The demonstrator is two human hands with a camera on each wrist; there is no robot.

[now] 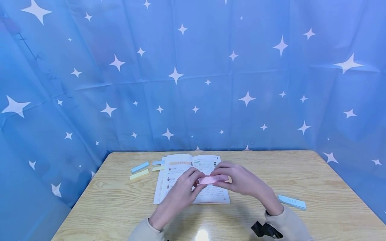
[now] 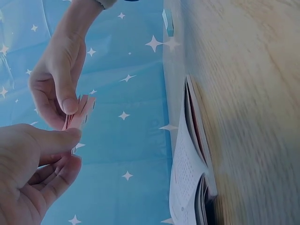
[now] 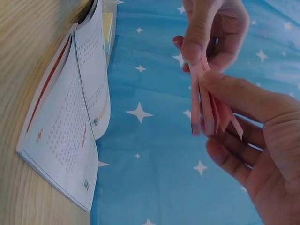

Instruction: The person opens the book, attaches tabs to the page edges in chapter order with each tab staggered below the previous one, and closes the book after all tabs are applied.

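Above an open book (image 1: 211, 197), both hands hold a narrow pad of pink sticky notes (image 1: 208, 180) with handwriting on the top strip. The left hand (image 1: 186, 185) pinches its left end between thumb and fingers. At the other end, the right hand (image 1: 238, 177) grips the pad with its thumb on the strips. In the right wrist view the pink strips (image 3: 208, 110) fan apart near the right thumb, while the left hand (image 3: 218, 33) keeps their other ends together. The left wrist view shows the pink pad (image 2: 83, 112) edge-on between the hands.
Blue (image 1: 158, 162) and yellow sticky strips (image 1: 157, 168) stick out from the book's left edge. Left of these lie a blue pad (image 1: 140, 167) and a yellow pad (image 1: 139, 174). A blue pad with writing (image 1: 292, 202) lies by the right forearm. A starry blue curtain (image 1: 193, 83) hangs behind the table.
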